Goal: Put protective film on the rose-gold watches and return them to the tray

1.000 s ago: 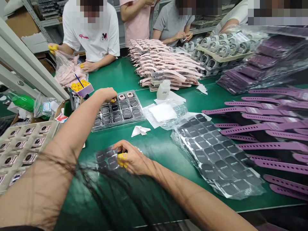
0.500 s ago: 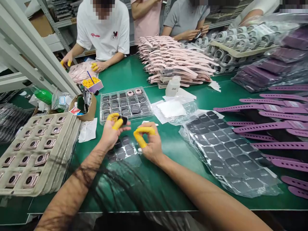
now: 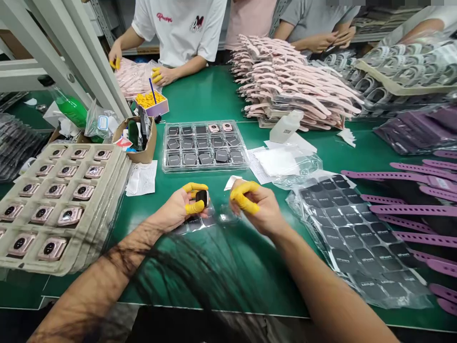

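Observation:
My left hand (image 3: 174, 208), with yellow finger cots, grips a smartwatch body (image 3: 202, 197) by its edges between thumb and finger. Its dark glossy face is turned toward the right. My right hand (image 3: 260, 208) hangs a little to the right with thumb and fingers closed together; whatever is between them is too small to make out. Crinkled clear plastic (image 3: 225, 215) shows just left of its fingertips. Below the watch, partly covered by my left hand, lies a small sheet of dark square films (image 3: 196, 224). Behind both hands sits a clear compartment tray (image 3: 205, 168) with dark-covered squares and two pink watches.
Stacked beige trays (image 3: 89, 209) of pink watches stand left. A cardboard box (image 3: 146, 147) holds tools. Sheets of dark films (image 3: 357, 233) and purple straps (image 3: 403, 210) lie right. A white bottle (image 3: 285, 126) and pink straps (image 3: 285, 85) are behind. A co-worker's hand (image 3: 164, 75) is across the table.
My left hand has moved right and slightly down, turning the watch more upright. My right hand has moved right, away from it, its fingers drawn closer together. The camera view has shifted.

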`<action>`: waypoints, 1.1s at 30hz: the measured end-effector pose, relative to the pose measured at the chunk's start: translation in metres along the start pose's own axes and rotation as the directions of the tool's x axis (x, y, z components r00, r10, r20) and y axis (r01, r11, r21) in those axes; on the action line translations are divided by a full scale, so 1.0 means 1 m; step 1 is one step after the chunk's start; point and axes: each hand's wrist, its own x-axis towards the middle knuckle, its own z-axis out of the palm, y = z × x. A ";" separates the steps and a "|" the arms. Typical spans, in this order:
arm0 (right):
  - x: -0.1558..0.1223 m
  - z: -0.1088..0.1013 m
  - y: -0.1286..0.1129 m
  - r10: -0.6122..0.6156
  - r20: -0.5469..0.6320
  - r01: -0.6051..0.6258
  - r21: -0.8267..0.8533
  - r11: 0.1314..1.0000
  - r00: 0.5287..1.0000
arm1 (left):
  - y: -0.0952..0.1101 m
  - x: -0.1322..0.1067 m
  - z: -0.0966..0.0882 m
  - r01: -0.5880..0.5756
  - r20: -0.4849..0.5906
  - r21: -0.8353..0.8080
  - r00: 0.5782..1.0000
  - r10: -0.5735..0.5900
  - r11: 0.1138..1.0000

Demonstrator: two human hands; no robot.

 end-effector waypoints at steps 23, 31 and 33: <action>0.006 0.042 0.011 -0.225 -0.074 0.135 -0.609 0.782 0.972 | -0.018 0.009 -0.007 -0.096 -0.117 0.480 0.978 0.172 0.872; 0.010 0.027 0.022 -0.083 -0.110 -0.011 -0.667 0.745 0.990 | -0.013 0.010 -0.004 -0.068 -0.189 0.356 0.972 0.143 0.932; 0.009 0.014 0.022 -0.082 -0.149 -0.054 -0.732 0.679 0.986 | -0.009 0.012 -0.005 -0.066 -0.248 0.254 0.960 0.131 0.965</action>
